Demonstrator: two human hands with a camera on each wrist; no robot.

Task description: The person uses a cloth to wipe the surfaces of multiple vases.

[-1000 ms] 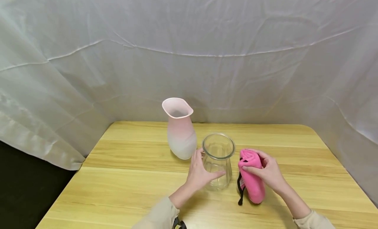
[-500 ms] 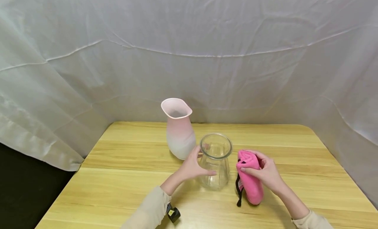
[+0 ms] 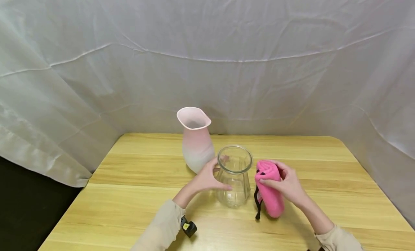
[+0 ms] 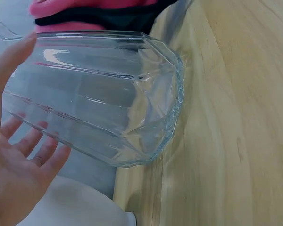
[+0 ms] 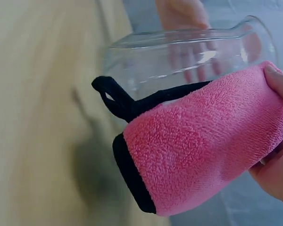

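Observation:
A clear ribbed glass vase [image 3: 234,176] stands on the wooden table [image 3: 129,197]. My left hand [image 3: 214,176] grips its left side, thumb across the front and fingers behind the neck. The left wrist view shows the palm [image 4: 14,179] against the glass vase [image 4: 99,103]. My right hand [image 3: 286,184] holds a rolled pink cloth [image 3: 269,191] with black trim just right of the glass. In the right wrist view the pink cloth [image 5: 198,155] hangs a little above the table, its black loop [image 5: 114,96] next to the glass vase [image 5: 179,56].
A pink-to-white ceramic vase [image 3: 196,143] stands just behind and left of the glass one, close to my left hand. White fabric [image 3: 207,63] walls in the back and both sides. The table's left edge drops to a dark floor [image 3: 26,215].
The glass vase has shifted left and nearer the ceramic vase in my left hand. My right hand has brought the pink cloth left and slightly up, closer to the glass.

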